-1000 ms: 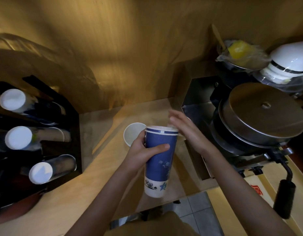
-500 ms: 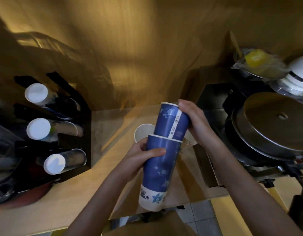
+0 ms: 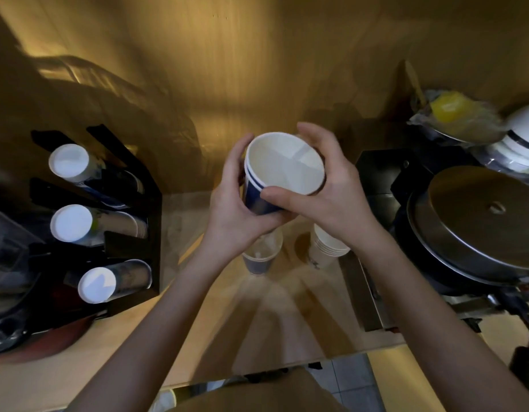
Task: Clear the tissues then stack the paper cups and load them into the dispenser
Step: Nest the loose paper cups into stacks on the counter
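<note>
A stack of blue paper cups (image 3: pixel 282 166) is raised in front of me, its white open mouth facing the camera. My left hand (image 3: pixel 236 203) wraps its left side and my right hand (image 3: pixel 325 191) clasps its right side and rim. Below the hands, one blue cup (image 3: pixel 258 261) stands on the wooden counter. Beside it, to the right, stands a stack of white cups (image 3: pixel 325 251). The black cup dispenser (image 3: pixel 129 230) at the left holds three tubes of cups with white bottoms showing. No tissues are visible.
A round metal lid on a black machine (image 3: pixel 480 224) fills the right side. White bowls and a plastic-wrapped yellow item (image 3: pixel 453 111) sit behind it. A wooden wall rises at the back. The counter edge (image 3: pixel 287 370) runs near my body.
My right hand pushed the second blue cup down into the one in my left hand. Both hands then lifted and tilted the stack so its mouth faces me.
</note>
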{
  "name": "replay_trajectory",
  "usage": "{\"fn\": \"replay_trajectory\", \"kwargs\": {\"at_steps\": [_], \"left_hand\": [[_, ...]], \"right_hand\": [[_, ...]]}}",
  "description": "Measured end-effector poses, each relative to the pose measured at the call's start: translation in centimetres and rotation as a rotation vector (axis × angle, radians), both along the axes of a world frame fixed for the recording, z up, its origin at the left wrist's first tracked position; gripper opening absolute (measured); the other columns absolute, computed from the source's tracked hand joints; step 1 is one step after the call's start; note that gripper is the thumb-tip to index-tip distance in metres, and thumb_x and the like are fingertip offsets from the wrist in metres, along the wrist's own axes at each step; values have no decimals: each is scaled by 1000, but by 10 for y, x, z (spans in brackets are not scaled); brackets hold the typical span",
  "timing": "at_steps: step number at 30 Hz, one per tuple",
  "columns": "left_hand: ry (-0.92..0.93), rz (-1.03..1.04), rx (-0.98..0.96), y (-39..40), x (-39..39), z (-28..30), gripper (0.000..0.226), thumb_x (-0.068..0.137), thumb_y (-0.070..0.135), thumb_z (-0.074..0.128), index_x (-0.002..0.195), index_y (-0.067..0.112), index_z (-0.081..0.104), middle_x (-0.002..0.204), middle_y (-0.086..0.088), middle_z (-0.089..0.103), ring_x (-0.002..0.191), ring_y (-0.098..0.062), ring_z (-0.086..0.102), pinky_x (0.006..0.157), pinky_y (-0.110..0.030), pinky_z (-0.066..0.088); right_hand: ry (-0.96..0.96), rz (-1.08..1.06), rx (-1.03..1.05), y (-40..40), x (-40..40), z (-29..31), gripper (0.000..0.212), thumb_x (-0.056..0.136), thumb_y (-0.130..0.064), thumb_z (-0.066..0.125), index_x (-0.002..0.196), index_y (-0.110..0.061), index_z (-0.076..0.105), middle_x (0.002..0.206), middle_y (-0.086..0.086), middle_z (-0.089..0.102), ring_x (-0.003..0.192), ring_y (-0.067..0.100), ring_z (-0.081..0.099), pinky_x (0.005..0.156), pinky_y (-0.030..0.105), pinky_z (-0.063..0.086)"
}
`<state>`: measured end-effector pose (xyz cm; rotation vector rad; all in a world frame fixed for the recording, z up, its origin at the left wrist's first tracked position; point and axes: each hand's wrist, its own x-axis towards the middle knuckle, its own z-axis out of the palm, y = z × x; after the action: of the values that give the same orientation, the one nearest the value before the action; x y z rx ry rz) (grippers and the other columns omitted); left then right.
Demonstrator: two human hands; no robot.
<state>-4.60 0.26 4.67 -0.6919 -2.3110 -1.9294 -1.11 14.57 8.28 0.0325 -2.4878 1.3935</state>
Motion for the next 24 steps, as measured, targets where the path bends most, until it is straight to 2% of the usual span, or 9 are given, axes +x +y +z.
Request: {"fn": "replay_trajectory", "kwargs": {"at_steps": [2,4,9,11,14,16,19,21,24], "left_hand": [[18,3,-25,0,-4,-3,104,45,33,78,134,32,26,115,52,39,118,10,44,95,-9,39],[-3,-4,-35,-3,-4,-12,105,46,30,78,136,32,23,112,56,37,115,18,42,91,-3,38],[-100,-22,-100,-12,-2,-52,108,54,19,83,140,33,19,124,41,33,116,20,39,90,2,34],[-139,-34,-145,-15,-2,-68,106,51,32,83,139,34,22,122,43,36,114,19,41,88,2,34],[-199,-12,-242,-18,-1,-82,95,46,48,76,127,48,27,116,48,36,108,21,42,87,-2,36],[-217,2,-311,-18,-1,-90,93,44,50,72,127,46,30,121,33,42,109,12,45,89,-9,37],[-189,34,-433,-18,-2,-103,102,46,44,72,136,17,34,136,-2,46,123,-17,44,95,-24,33],[-199,46,-487,-18,0,-110,100,46,44,71,135,13,35,136,-7,44,125,-19,40,93,-23,31],[-247,61,-493,-17,3,-116,104,40,52,66,132,13,37,134,-5,43,122,-16,41,90,-21,32]], "right_hand": [[47,-18,48,-3,-3,-2,93,56,-53,77,134,-25,34,130,-1,48,118,14,46,97,36,45],[17,-21,60,-5,-5,-11,92,57,-51,78,134,-25,34,131,-1,47,119,13,45,97,35,45],[-95,-3,47,-11,-7,-48,91,59,-42,83,134,-22,35,136,-2,45,124,13,41,101,27,36],[-144,16,75,-14,-7,-67,92,58,-42,83,134,-23,35,135,-2,45,124,13,40,100,27,35],[-221,47,93,-15,-8,-93,92,57,-46,82,133,-24,34,135,0,45,124,17,42,102,38,40],[-261,60,103,-15,-9,-107,91,59,-44,82,133,-23,34,136,1,45,125,18,41,103,40,39],[-302,88,102,-15,-10,-123,91,63,-40,81,136,-17,32,140,4,41,129,19,38,105,30,32],[-355,118,103,-14,-11,-133,90,69,-38,77,140,-14,27,146,4,36,133,19,34,103,24,26],[-389,156,111,-13,-11,-144,82,79,-42,67,143,-14,24,150,5,31,136,18,30,107,26,24]]}}
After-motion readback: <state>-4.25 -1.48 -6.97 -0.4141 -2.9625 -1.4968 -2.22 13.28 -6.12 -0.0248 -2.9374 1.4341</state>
